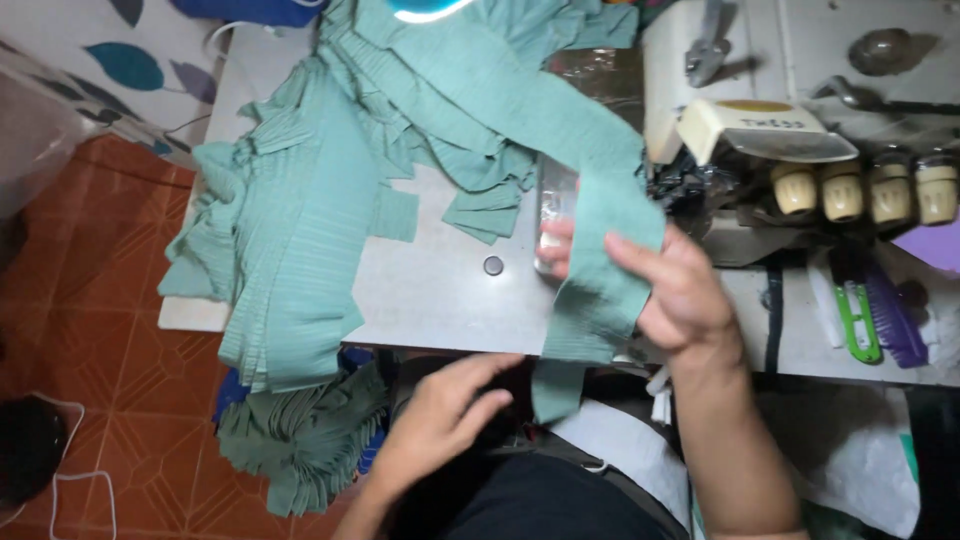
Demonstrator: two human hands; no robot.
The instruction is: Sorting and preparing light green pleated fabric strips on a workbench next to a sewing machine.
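A long strip of green pleated fabric (560,120) runs from the back of the sewing table (440,290) toward me and hangs over the front edge. My right hand (670,290) grips this strip near the machine, thumb on top and fingertips showing under its left side. My left hand (445,420) hovers below the table's front edge with fingers apart and holds nothing. It is close to the hanging end of the strip (555,385).
A cream sewing machine (790,130) with several tension knobs stands at the right. More green pleated pieces (290,240) are piled at the table's left, and others lie below (300,430). Green thread snips (858,320) and a purple tool (895,320) lie at the right. A small dark button (493,265) sits mid-table.
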